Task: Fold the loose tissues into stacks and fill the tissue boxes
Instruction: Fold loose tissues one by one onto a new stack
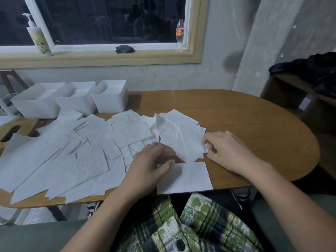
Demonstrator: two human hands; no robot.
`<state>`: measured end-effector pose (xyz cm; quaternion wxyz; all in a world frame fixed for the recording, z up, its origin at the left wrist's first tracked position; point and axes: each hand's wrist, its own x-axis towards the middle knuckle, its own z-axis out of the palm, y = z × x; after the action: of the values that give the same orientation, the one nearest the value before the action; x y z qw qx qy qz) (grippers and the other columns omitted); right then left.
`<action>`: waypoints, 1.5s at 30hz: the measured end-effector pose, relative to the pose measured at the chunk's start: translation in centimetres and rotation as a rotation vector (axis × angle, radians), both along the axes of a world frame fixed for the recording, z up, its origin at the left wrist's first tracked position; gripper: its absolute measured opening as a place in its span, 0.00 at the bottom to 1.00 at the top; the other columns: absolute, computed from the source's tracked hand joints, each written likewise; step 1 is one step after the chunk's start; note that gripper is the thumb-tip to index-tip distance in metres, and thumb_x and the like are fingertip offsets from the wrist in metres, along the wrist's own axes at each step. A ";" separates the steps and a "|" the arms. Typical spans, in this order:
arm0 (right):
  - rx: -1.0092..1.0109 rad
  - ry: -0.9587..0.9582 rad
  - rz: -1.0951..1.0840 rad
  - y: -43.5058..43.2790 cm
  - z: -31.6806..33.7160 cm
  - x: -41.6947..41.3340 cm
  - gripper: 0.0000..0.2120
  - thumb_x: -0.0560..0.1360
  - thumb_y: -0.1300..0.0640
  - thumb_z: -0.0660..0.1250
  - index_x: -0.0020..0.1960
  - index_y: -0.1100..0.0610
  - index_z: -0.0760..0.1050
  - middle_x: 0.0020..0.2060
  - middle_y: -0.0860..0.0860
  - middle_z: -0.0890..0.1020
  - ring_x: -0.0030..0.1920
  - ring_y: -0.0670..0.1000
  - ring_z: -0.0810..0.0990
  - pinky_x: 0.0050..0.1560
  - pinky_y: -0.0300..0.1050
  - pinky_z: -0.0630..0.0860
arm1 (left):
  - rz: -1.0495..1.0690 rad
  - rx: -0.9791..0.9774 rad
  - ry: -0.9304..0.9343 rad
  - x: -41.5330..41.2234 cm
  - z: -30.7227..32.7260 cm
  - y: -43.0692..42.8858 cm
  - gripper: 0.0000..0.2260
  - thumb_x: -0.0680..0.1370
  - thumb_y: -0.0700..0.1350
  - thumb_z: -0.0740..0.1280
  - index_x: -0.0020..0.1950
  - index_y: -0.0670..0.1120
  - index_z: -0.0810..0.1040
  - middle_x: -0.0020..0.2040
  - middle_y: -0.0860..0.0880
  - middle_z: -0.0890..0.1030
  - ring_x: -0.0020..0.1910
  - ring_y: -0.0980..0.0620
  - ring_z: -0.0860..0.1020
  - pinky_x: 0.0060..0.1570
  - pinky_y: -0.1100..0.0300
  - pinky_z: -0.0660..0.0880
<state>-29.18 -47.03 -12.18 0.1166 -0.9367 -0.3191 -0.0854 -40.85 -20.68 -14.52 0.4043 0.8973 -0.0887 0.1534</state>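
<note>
I see white tissues [91, 151] lying flat and overlapping in a wide spread, a few creased at its right end. Three white open-topped boxes [76, 100] stand side by side behind, far left.

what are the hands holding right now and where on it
The right hand pinches the partly folded white paper tissue at its right edge. The left hand meets its lower left edge with curled fingers; whether it grips cannot be told.
</note>
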 end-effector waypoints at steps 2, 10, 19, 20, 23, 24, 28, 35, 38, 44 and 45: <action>0.074 0.040 -0.012 0.0 0.5 -0.4 0.11 0.77 0.60 0.67 0.54 0.46 0.75 0.40 0.40 0.78 0.45 0.44 0.74 0.50 0.42 0.69 | 0.015 0.000 -0.009 0.4 0.1 -0.1 0.11 0.79 0.44 0.75 0.58 0.58 0.83 0.54 0.60 0.82 0.58 0.58 0.80 0.53 0.62 0.77; 0.347 0.225 0.038 1.5 3.6 -3.1 0.14 0.75 0.60 0.71 0.54 0.44 0.76 0.42 0.42 0.82 0.46 0.45 0.79 0.45 0.38 0.76 | 0.054 0.310 -0.271 2.6 1.8 -3.0 0.21 0.72 0.51 0.79 0.64 0.55 0.81 0.59 0.57 0.78 0.58 0.50 0.75 0.54 0.52 0.73; 0.425 0.231 0.105 2.6 3.2 -3.8 0.14 0.75 0.57 0.73 0.54 0.43 0.74 0.43 0.43 0.82 0.48 0.47 0.79 0.44 0.36 0.73 | 0.061 0.465 -0.396 4.5 2.0 -3.7 0.04 0.75 0.51 0.71 0.49 0.56 0.83 0.41 0.57 0.79 0.44 0.50 0.73 0.43 0.51 0.70; 0.441 0.219 0.119 2.5 3.0 -3.8 0.12 0.76 0.54 0.74 0.55 0.44 0.75 0.46 0.43 0.82 0.50 0.47 0.79 0.47 0.34 0.71 | 0.066 0.429 -0.385 4.4 2.1 -3.4 0.03 0.76 0.51 0.72 0.48 0.56 0.83 0.41 0.58 0.79 0.44 0.51 0.72 0.43 0.51 0.71; 0.422 0.193 0.139 2.3 2.2 -3.4 0.14 0.76 0.45 0.76 0.58 0.43 0.76 0.56 0.38 0.78 0.60 0.44 0.77 0.57 0.33 0.68 | 0.074 0.274 -0.360 4.0 3.1 -2.6 0.02 0.78 0.47 0.75 0.49 0.55 0.84 0.43 0.59 0.81 0.44 0.56 0.74 0.44 0.54 0.73; 0.384 0.184 0.130 2.3 1.8 -3.2 0.15 0.75 0.44 0.77 0.59 0.42 0.76 0.58 0.36 0.77 0.63 0.43 0.75 0.62 0.36 0.67 | 0.066 0.202 -0.346 3.7 3.5 -2.5 0.04 0.78 0.46 0.76 0.48 0.54 0.85 0.44 0.59 0.82 0.45 0.57 0.75 0.45 0.57 0.73; 0.355 0.166 0.071 2.4 -0.2 -1.6 0.09 0.77 0.49 0.75 0.55 0.44 0.78 0.55 0.37 0.77 0.60 0.44 0.74 0.64 0.51 0.68 | 0.083 -0.061 -0.244 2.4 5.2 -1.9 0.05 0.78 0.45 0.78 0.45 0.55 0.86 0.45 0.58 0.83 0.47 0.54 0.79 0.45 0.69 0.70; 0.669 0.370 0.042 1.5 -0.3 -1.3 0.05 0.81 0.58 0.72 0.46 0.54 0.80 0.43 0.49 0.83 0.46 0.55 0.81 0.47 0.53 0.74 | 0.173 -0.248 -0.073 0.5 5.8 0.0 0.06 0.79 0.48 0.77 0.42 0.52 0.85 0.41 0.56 0.84 0.39 0.57 0.76 0.38 0.69 0.69; 0.866 0.491 0.097 0.8 0.3 -2.2 0.03 0.82 0.62 0.72 0.50 0.55 0.82 0.47 0.53 0.87 0.48 0.56 0.85 0.50 0.51 0.77 | 0.181 -0.298 0.009 -0.3 5.8 0.6 0.07 0.79 0.47 0.77 0.43 0.48 0.85 0.38 0.53 0.84 0.36 0.59 0.76 0.37 0.69 0.71; 0.950 0.641 0.065 -0.9 -0.8 -3.9 0.16 0.77 0.45 0.77 0.59 0.53 0.82 0.46 0.70 0.83 0.41 0.66 0.82 0.52 0.58 0.74 | 0.147 -0.430 0.274 -1.4 4.6 1.4 0.08 0.79 0.44 0.78 0.42 0.43 0.84 0.33 0.54 0.80 0.30 0.60 0.73 0.30 0.72 0.67; 0.907 0.632 0.038 -1.0 -1.1 -4.2 0.18 0.76 0.43 0.77 0.60 0.51 0.81 0.44 0.71 0.81 0.38 0.60 0.79 0.49 0.54 0.71 | 0.136 -0.433 0.314 -1.5 4.4 1.5 0.08 0.78 0.43 0.78 0.42 0.42 0.84 0.33 0.55 0.80 0.29 0.60 0.73 0.31 0.73 0.67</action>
<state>-33.34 -48.06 -13.31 0.6000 -0.7666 -0.2165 0.0732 -42.30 -19.19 -10.16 0.5842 0.8067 0.0703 0.0547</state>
